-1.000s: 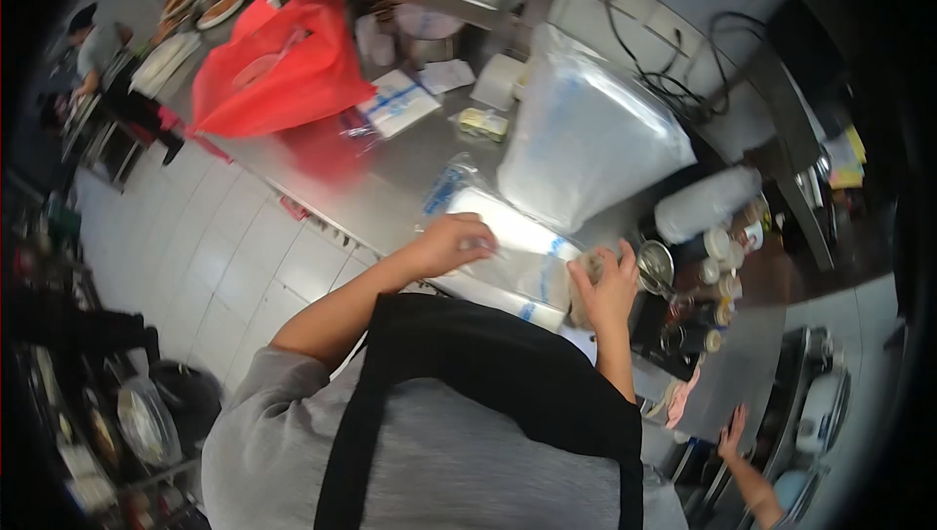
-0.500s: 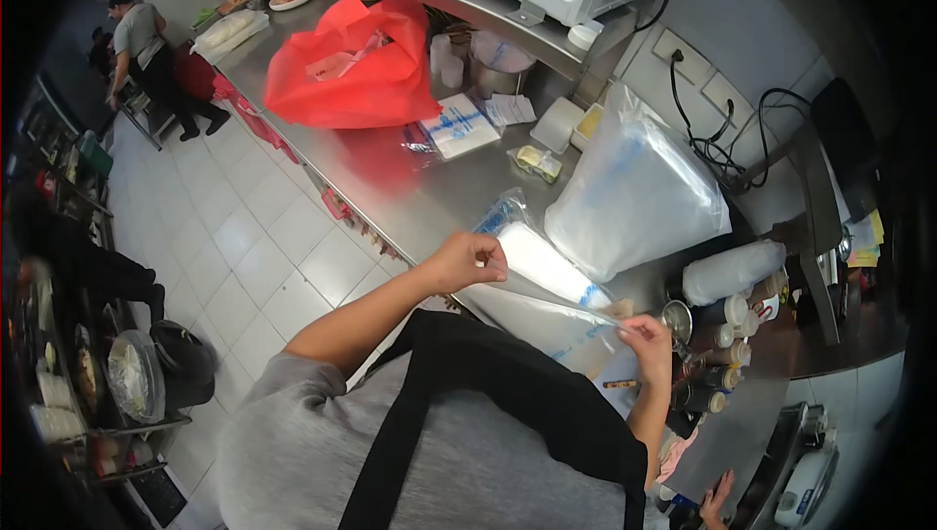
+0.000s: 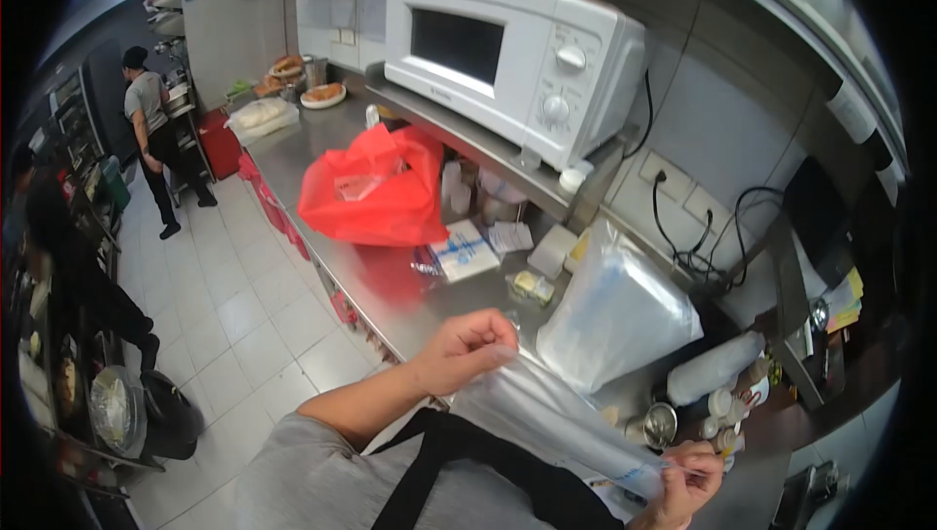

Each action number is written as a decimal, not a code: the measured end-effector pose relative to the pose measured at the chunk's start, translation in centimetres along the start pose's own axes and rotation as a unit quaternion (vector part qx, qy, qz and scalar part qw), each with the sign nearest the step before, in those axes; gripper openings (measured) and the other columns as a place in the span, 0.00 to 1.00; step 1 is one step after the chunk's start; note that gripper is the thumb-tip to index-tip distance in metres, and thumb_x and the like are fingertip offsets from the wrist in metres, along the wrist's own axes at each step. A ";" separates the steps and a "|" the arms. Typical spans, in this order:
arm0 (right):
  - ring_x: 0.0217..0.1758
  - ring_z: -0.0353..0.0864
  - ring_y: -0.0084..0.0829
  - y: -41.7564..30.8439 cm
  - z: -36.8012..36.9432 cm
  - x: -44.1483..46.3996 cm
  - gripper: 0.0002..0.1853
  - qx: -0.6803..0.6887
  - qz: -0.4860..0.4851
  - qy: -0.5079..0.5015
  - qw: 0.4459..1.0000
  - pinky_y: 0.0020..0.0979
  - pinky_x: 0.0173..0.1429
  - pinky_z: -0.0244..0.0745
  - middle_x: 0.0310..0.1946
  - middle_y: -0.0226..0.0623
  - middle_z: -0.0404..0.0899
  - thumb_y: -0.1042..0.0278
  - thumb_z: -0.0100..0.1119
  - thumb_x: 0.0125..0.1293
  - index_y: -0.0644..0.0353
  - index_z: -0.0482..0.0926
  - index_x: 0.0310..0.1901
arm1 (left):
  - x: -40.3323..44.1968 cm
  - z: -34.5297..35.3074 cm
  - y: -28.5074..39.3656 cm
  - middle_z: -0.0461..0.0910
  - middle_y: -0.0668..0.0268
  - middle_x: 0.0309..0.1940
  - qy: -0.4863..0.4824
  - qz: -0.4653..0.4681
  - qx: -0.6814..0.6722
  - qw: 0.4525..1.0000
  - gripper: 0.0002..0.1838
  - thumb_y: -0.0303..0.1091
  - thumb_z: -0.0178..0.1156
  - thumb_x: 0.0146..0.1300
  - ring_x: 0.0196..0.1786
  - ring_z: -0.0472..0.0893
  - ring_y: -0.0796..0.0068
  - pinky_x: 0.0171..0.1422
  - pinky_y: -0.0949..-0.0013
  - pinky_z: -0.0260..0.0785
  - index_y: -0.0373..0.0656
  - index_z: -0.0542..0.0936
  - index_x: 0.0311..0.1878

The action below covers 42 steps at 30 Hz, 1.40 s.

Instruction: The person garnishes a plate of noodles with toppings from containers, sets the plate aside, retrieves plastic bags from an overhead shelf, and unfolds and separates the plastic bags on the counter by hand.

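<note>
A clear plastic bag (image 3: 566, 413) with blue print is stretched between my two hands in front of the black apron. My left hand (image 3: 468, 349) pinches its upper left end, fingers closed. At the lower right, my right hand (image 3: 688, 479) grips the opposite end between thumb and fingers. Just beyond the bag, a bulky stack of clear plastic bags (image 3: 620, 315) lies on the steel counter. Near my left hand on the counter is a small yellow-and-clear packet (image 3: 530, 286).
A red bag (image 3: 376, 188) and a blue-printed white packet (image 3: 464, 252) sit farther along the counter (image 3: 366, 281). Above stands a white microwave (image 3: 508, 61) on a shelf. Jars and a metal cup (image 3: 660, 423) are at right. A person (image 3: 151, 130) stands in the aisle at left.
My view has tilted upward, bringing the whole microwave into sight. My hands have moved farther apart, drawing the plastic bag out between them; my right hand appears lower and farther right.
</note>
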State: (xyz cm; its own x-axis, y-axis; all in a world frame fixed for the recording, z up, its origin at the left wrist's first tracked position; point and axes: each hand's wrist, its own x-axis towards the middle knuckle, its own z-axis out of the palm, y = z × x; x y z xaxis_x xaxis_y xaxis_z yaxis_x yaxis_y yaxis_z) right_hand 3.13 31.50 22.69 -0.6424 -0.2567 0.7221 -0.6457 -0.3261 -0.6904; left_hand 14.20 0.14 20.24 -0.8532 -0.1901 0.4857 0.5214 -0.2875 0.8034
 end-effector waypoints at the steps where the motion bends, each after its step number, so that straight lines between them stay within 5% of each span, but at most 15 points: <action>1: 0.25 0.66 0.24 0.9 -0.3 0.2 0.15 -0.004 -0.007 0.025 1.000 0.24 0.31 0.63 0.22 0.31 0.66 0.64 0.66 0.56 0.60 0.68 0.27 | 0.3 0.6 0.5 0.76 0.71 0.35 0.025 -0.009 0.038 0.999 0.04 0.27 0.58 0.63 0.39 0.73 0.87 0.45 0.80 0.66 0.39 0.73 0.37; 4: 0.25 0.60 0.17 4.0 -2.3 0.0 0.17 -0.075 -0.003 0.091 0.993 0.20 0.31 0.55 0.22 0.24 0.64 0.57 0.62 0.62 0.59 0.67 0.26 | 1.6 -0.4 -2.0 0.78 0.70 0.38 -0.051 0.007 -0.022 0.998 0.10 0.29 0.64 0.58 0.42 0.75 0.85 0.47 0.76 0.67 0.38 0.74 0.40; 8: 0.31 0.63 0.15 4.7 -0.6 1.0 0.12 -0.110 0.067 0.156 0.979 0.17 0.37 0.58 0.27 0.24 0.67 0.62 0.58 0.65 0.59 0.71 0.29 | 2.6 -0.1 -1.8 0.78 0.69 0.45 -0.140 -0.089 0.103 0.981 0.21 0.23 0.64 0.56 0.47 0.75 0.81 0.55 0.73 0.66 0.38 0.74 0.54; 12: 0.35 0.67 0.18 5.5 -0.6 0.8 0.07 -0.081 0.058 0.085 0.991 0.19 0.43 0.62 0.33 0.28 0.70 0.70 0.60 0.61 0.61 0.73 0.31 | 3.4 0.7 -3.1 0.79 0.70 0.42 0.007 -0.008 -0.012 1.000 0.16 0.23 0.61 0.58 0.44 0.76 0.82 0.53 0.73 0.68 0.38 0.75 0.51; 16: 0.38 0.72 0.22 3.6 1.6 2.5 0.06 -0.151 -0.105 0.070 0.980 0.22 0.45 0.66 0.38 0.37 0.76 0.73 0.63 0.57 0.63 0.74 0.31 | 4.2 1.4 -3.0 0.78 0.72 0.37 0.058 0.003 -0.037 0.998 0.09 0.26 0.59 0.62 0.38 0.75 0.84 0.46 0.75 0.68 0.39 0.76 0.46; 19: 0.29 0.75 0.22 2.9 1.0 2.0 0.08 -0.128 -0.052 0.054 0.989 0.20 0.32 0.70 0.30 0.35 0.77 0.81 0.62 0.57 0.62 0.77 0.38 | 4.5 1.9 -3.8 0.76 0.74 0.33 0.087 -0.025 -0.020 0.996 0.07 0.32 0.57 0.65 0.34 0.72 0.86 0.40 0.78 0.66 0.41 0.76 0.43; 22: 0.32 0.77 0.24 4.5 -1.2 1.0 0.06 -0.121 0.031 0.021 0.992 0.19 0.39 0.73 0.30 0.36 0.78 0.76 0.59 0.60 0.62 0.77 0.40 | 4.2 1.3 -5.3 0.75 0.75 0.32 0.098 -0.068 -0.026 0.992 0.08 0.36 0.55 0.66 0.33 0.71 0.88 0.38 0.79 0.64 0.42 0.76 0.41; 25: 0.37 0.75 0.23 5.6 -1.8 1.4 0.07 -0.045 0.050 0.028 0.997 0.22 0.45 0.68 0.36 0.38 0.78 0.75 0.65 0.55 0.63 0.74 0.31 | 4.1 0.3 -5.9 0.75 0.75 0.31 0.113 -0.065 0.028 0.991 0.08 0.36 0.56 0.66 0.32 0.70 0.89 0.37 0.80 0.64 0.42 0.77 0.39; 29: 0.30 0.72 0.19 2.7 1.7 1.9 0.07 -0.025 0.076 0.086 0.993 0.20 0.38 0.67 0.28 0.33 0.76 0.74 0.65 0.55 0.64 0.74 0.29 | 4.7 0.8 -4.6 0.76 0.72 0.35 0.117 0.040 0.081 0.989 0.07 0.32 0.56 0.66 0.38 0.72 0.87 0.44 0.78 0.65 0.40 0.77 0.41; 34: 0.26 0.68 0.16 4.9 0.5 1.7 0.07 -0.060 0.075 0.046 0.994 0.18 0.32 0.63 0.23 0.27 0.72 0.71 0.61 0.59 0.63 0.74 0.28 | 4.9 1.0 -4.6 0.74 0.74 0.32 0.124 0.005 -0.008 0.992 0.03 0.30 0.56 0.65 0.37 0.70 0.89 0.42 0.80 0.64 0.41 0.75 0.38; 37: 0.28 0.68 0.18 4.1 1.9 2.0 0.10 -0.037 0.157 0.078 0.984 0.22 0.37 0.65 0.24 0.30 0.74 0.69 0.60 0.62 0.63 0.73 0.27 | 5.3 0.6 -6.0 0.73 0.76 0.31 0.131 -0.013 0.005 0.991 0.04 0.30 0.57 0.65 0.38 0.70 0.89 0.42 0.81 0.64 0.42 0.74 0.39; 38: 0.26 0.64 0.15 6.7 1.4 1.9 0.14 -0.060 0.103 0.084 0.989 0.21 0.32 0.61 0.21 0.25 0.71 0.63 0.54 0.67 0.62 0.73 0.27 | 5.2 0.6 -6.6 0.73 0.76 0.31 0.131 -0.013 0.023 0.991 0.04 0.31 0.57 0.65 0.38 0.70 0.89 0.43 0.81 0.64 0.42 0.74 0.39; 42: 0.28 0.64 0.14 7.3 1.7 4.0 0.15 -0.071 0.137 0.098 0.983 0.19 0.33 0.60 0.24 0.24 0.71 0.59 0.50 0.70 0.60 0.72 0.28 | 5.9 0.4 -5.2 0.74 0.76 0.33 -0.019 -0.082 0.024 0.996 0.07 0.25 0.61 0.58 0.37 0.72 0.87 0.43 0.78 0.66 0.42 0.74 0.39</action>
State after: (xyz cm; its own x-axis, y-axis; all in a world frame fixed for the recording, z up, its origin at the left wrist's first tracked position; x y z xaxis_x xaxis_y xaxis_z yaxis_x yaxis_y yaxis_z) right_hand -3.45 26.54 20.62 -0.8584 -0.1332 0.4954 -0.4794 -0.1354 -0.8671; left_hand 6.46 0.90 19.09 -0.9272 -0.1077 0.3587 0.3746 -0.2654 0.8884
